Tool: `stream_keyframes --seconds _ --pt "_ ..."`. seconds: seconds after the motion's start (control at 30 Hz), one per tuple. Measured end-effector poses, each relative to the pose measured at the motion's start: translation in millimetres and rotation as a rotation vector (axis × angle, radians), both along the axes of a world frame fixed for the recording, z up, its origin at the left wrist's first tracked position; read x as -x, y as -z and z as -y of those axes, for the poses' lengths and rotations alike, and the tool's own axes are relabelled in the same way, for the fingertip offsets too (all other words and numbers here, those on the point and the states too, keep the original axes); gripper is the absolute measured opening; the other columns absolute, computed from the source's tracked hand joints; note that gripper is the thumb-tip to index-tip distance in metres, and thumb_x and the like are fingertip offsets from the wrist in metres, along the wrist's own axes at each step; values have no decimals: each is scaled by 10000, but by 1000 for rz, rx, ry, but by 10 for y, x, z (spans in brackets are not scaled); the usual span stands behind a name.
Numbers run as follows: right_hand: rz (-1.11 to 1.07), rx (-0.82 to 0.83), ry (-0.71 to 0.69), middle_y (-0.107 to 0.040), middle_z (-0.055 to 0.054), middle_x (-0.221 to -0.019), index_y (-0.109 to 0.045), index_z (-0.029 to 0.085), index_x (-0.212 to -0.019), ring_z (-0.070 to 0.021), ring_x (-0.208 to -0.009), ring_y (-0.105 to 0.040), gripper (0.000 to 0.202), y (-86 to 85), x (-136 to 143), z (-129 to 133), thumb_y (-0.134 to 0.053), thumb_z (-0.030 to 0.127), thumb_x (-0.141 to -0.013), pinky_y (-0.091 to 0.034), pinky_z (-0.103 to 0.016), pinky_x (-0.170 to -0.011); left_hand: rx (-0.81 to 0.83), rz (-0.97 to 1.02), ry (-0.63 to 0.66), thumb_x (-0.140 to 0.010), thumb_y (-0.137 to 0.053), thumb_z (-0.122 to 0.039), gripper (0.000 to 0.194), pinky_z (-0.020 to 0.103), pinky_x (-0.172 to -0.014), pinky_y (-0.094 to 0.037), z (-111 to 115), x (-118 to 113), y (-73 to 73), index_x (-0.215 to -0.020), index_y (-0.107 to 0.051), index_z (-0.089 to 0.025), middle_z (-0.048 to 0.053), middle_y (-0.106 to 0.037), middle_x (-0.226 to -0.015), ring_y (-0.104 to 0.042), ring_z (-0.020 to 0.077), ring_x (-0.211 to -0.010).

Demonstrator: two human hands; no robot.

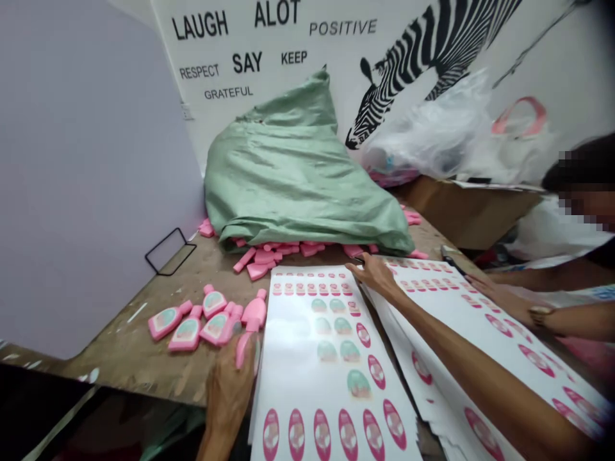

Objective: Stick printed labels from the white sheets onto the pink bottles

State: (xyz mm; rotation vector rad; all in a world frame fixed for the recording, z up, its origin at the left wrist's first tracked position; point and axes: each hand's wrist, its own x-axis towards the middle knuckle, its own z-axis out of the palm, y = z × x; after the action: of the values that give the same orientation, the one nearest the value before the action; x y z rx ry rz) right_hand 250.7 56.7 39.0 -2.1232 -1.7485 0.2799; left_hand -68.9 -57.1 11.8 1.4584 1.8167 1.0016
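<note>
My left hand [229, 378], at the table's near edge, is closed around a pink toy bottle [241, 351]. Just beyond it lie several pink bottles [185, 334] with green oval labels, and one pink bottle [254, 310] shows no label. To the right is a stack of white sticker sheets [293, 352] with green and pink labels; part of the top sheet's middle is bare. My right hand [377, 275] reaches to the stack's far right corner, fingers bent together. A small dark thing shows by its fingertips, too unclear to name.
A large green sack [298, 173] stands at the back, with more pink bottles [264, 256] along its base. A black wire stand [170, 253] is at left. On the right, a co-worker's hand [502, 298] rests by a second sheet stack [432, 314]. Behind is a cardboard box [461, 211].
</note>
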Motion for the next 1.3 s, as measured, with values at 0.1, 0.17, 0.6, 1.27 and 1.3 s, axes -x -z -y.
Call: stream_keyframes --seconds 0.1,0.17,0.6,1.27,1.3 --pt "69 20 174 -659 -220 -1013 -586 65 -1094 -313 -967 -617 529 51 -203 -531 -561 500 -794 -430 -365 -733 -113 -330 -45 -860 -410 -471 406 462 -815 -463 -261 96 158 -1031 -611 -162 144 -660 -996 -595 340 -968" --pt "86 45 234 -655 -254 -993 -614 35 -1034 -322 -960 -620 534 105 -256 -757 -593 498 -767 -419 -350 -711 -206 -474 -72 -857 -415 -439 426 493 -857 -442 -351 119 201 -1098 -580 -129 168 -628 -1064 -562 352 -1015" --pt "-249 50 -95 -682 -85 -988 -568 204 -1000 -234 -794 -653 448 -105 486 956 -642 526 -697 -492 -329 -624 105 568 287 -869 -497 -454 400 302 -819 -485 53 -952 -213 -1144 -553 -169 100 -628 -1082 -605 210 -969" --pt "173 -298 -300 -631 -42 -744 -578 184 -798 -184 -732 -565 175 487 205 1785 -463 256 -908 -321 -328 -712 323 684 402 -843 -518 -503 415 264 -548 -537 560 -1247 24 -1041 -516 -138 37 -621 -670 -690 210 -641" --pt "166 -305 -301 -629 -39 -738 -577 184 -793 -182 -725 -563 170 488 204 1784 -469 255 -905 -322 -328 -716 316 673 401 -844 -516 -505 418 272 -560 -544 559 -1249 38 -1049 -515 -141 39 -623 -687 -693 211 -649"
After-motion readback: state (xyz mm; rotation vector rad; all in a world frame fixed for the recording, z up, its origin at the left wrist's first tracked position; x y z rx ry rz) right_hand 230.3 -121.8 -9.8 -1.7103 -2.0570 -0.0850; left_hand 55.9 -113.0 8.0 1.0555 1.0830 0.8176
